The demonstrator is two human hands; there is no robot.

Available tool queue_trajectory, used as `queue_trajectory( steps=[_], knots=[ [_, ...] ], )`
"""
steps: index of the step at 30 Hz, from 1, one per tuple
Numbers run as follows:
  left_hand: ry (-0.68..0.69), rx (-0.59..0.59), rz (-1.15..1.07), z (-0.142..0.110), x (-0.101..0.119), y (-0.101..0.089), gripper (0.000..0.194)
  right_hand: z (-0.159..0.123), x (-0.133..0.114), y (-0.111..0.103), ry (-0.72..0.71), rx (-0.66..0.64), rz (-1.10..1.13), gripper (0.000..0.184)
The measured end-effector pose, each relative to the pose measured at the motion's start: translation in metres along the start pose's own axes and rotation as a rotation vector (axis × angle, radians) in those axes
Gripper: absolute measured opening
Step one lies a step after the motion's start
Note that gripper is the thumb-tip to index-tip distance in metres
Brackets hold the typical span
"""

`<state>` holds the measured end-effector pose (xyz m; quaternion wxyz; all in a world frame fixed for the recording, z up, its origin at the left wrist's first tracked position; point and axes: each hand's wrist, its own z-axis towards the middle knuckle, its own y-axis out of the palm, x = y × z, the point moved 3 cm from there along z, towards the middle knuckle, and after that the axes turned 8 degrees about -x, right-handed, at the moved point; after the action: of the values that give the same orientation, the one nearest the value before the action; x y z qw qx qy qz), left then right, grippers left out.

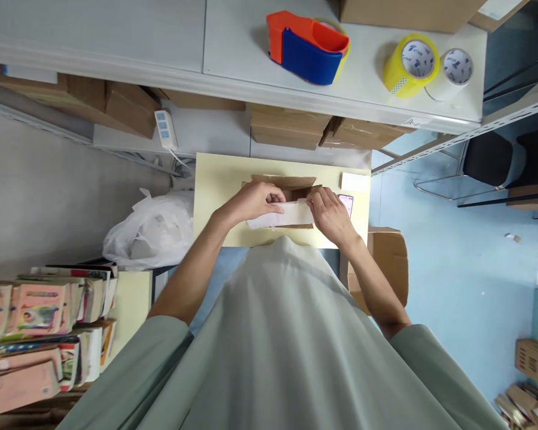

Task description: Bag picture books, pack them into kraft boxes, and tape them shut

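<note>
Both of my hands are over an open cardboard box (282, 180) on the pale yellow table. Between them stretches a white, thin, folded sheet (291, 215), perhaps paper or packing foam; I cannot tell which. My left hand (260, 200) pinches the sheet's upper left part between thumb and fingers. At its right end my right hand (329, 212) grips it with bent fingers. The sheet covers much of the box's near side, and the box's contents are hidden. Beside my right hand lies a phone (347, 203) with a lit screen, partly covered by the hand.
The yellow table (215, 179) also bears a small white box (355, 181). On the shelf above sit an orange and blue tape dispenser (309, 51) and tape rolls (410, 65). A white plastic bag (150, 230) and stacked books (40, 307) are at left; an open carton (388, 266) is at right.
</note>
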<state>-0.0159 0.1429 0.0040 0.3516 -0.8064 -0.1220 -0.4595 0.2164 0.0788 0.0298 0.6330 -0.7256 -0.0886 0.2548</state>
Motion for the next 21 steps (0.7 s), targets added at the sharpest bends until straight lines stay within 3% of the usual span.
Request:
queue_trajectory(
  steps=[6,13,17,21],
  knots=[
    [0.036,-0.048,0.030,-0.001,0.007,-0.001,0.016,0.007,-0.018,0.003,-0.052,-0.035,0.037,0.030],
    [0.028,-0.054,0.009,-0.004,0.008,-0.006,0.017,0.004,-0.013,0.004,0.007,-0.187,0.186,0.025],
    [0.021,-0.016,-0.100,-0.004,0.008,-0.009,0.027,0.000,-0.008,0.007,0.124,-0.243,0.230,0.030],
    [0.043,0.061,-0.226,-0.008,0.000,-0.022,0.047,0.003,0.007,0.008,0.197,-0.191,0.304,0.030]
  ],
)
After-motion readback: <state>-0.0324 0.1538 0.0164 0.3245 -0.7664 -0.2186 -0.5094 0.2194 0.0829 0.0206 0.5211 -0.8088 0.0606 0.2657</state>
